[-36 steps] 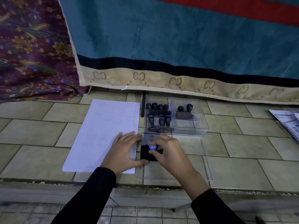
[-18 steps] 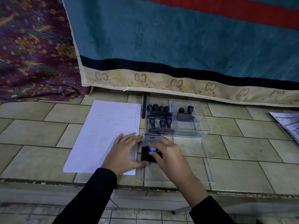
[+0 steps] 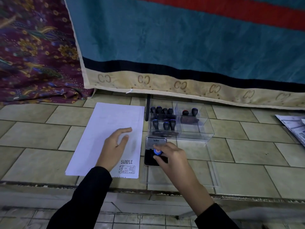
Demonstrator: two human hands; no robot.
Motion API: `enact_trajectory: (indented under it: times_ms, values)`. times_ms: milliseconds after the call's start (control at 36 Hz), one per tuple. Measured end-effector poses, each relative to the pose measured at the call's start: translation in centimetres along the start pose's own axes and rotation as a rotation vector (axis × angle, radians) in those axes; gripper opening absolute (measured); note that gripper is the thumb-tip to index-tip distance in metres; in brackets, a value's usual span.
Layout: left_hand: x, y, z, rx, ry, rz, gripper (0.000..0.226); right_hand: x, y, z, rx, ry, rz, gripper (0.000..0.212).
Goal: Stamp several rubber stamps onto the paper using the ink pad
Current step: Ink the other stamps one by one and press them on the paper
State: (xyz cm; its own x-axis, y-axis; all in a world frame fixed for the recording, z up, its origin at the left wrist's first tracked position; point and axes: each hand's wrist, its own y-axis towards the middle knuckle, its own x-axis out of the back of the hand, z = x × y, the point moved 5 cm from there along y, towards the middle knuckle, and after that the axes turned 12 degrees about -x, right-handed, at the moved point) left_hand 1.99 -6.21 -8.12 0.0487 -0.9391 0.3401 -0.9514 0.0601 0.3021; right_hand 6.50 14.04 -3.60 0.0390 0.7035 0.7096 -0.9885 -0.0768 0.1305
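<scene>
A white sheet of paper (image 3: 109, 129) lies on the tiled counter, with "SAMPLE" and a boxed stamp print near its near right corner. My left hand (image 3: 115, 146) lies over the paper with straight fingers. Right of the paper sits the open ink pad (image 3: 151, 160), its silver lid (image 3: 156, 142) raised behind it. My right hand (image 3: 171, 158) pinches a blue-topped rubber stamp (image 3: 157, 152) standing on the pad. A clear plastic box (image 3: 204, 129) behind the pad holds several more dark-handled stamps (image 3: 163, 119).
The clear box lid (image 3: 198, 171) lies flat under and right of the ink pad. A black pen (image 3: 147, 107) rests between paper and box. Printed papers (image 3: 293, 124) lie at the far right. Hanging cloths (image 3: 165, 47) close off the counter's back; the counter edge (image 3: 132, 189) runs near me.
My left hand has left the ink pad's side and moved left onto the paper, uncovering the stamped prints. My right hand stays on the blue-topped stamp at the pad.
</scene>
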Motion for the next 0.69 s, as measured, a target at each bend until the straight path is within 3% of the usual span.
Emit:
enact_trajectory:
  times_ms: [111, 222, 389, 695]
  values:
    - [2.2, 0.1, 1.0, -0.105, 0.401, -0.041, 0.027, -0.3, 0.4, 1.6, 0.066, 0.046, 0.019, 0.027]
    - [2.8, -0.2, 2.8, -0.029, 0.670, 0.013, 0.032, -2.0, 1.4, 3.6, 0.078, 0.089, 0.092, 0.034]
    - [2.5, -0.3, 3.8, -0.004, 0.719, 0.042, 0.034, -4.2, 3.0, 4.9, 0.087, -0.001, 0.182, 0.023]
    - [2.5, -0.2, 4.0, -0.014, 0.729, 0.034, 0.033, -5.6, 3.2, 5.1, 0.102, -0.067, 0.251, 0.025]
